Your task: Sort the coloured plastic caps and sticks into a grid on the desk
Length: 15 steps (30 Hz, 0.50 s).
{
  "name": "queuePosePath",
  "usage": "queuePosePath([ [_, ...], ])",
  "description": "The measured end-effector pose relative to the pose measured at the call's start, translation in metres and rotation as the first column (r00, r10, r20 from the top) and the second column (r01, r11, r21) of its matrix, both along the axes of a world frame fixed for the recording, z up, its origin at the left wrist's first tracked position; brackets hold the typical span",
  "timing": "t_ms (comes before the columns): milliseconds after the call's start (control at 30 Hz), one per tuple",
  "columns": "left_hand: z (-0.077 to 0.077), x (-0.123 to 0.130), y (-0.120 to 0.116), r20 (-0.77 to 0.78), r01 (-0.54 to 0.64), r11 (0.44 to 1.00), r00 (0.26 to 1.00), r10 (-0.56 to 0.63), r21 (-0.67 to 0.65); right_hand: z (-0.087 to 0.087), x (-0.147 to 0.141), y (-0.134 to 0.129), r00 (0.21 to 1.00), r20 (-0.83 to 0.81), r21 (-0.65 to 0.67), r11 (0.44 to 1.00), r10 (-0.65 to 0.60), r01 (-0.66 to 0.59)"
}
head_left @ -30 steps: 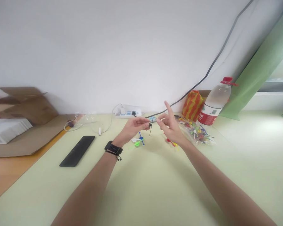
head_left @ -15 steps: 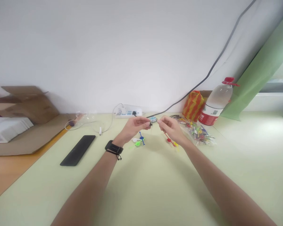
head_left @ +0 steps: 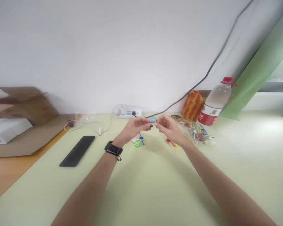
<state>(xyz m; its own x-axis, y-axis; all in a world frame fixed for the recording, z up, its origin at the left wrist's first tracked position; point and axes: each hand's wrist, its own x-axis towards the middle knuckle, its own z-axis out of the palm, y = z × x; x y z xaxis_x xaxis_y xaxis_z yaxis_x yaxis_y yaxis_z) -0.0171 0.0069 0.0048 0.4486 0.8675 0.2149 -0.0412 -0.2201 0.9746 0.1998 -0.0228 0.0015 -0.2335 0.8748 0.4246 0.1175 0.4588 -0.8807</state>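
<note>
Between finger and thumb, my left hand (head_left: 137, 127) pinches a small black piece (head_left: 151, 125). Close to its right side, my right hand (head_left: 168, 128) is also in a pinch; whatever lies between its fingertips is too small to make out. Below my left hand, blue (head_left: 141, 138), white and green (head_left: 137, 144) plastic pieces lie on the pale green table (head_left: 141, 194). Red (head_left: 169, 140) and yellow (head_left: 175, 144) pieces lie under my right hand, partly hidden by it. Behind the hands sits a round light-blue item (head_left: 152, 119).
A black flat object (head_left: 77, 151) and a white cable plug (head_left: 99, 131) lie left. A power strip (head_left: 128, 113) stands at the wall. On the right are a bag of colourful pieces (head_left: 200, 134), a striped bag (head_left: 192, 106) and a large bottle (head_left: 214, 105). A cardboard box (head_left: 33, 103) is far left.
My right hand has moved slightly left and down, so its fingertips are now nearer the black piece in my left hand. My left hand has barely moved.
</note>
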Motion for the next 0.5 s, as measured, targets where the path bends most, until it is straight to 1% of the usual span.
queuePosePath([
  [133, 0.0009, -0.0004, -0.0005, -0.002, 0.011, 1.000, 1.000, -0.011, 0.004, 0.0005, -0.0002, -0.0008, 1.000, -0.020, 0.003, 1.000, -0.007, 0.007],
  [500, 0.0038, 0.0018, -0.0043, 0.003, 0.030, 1.000, 1.000, -0.030, 0.000, -0.0063, -0.0019, 0.0036, 0.999, -0.030, 0.025, 0.999, 0.038, -0.037],
])
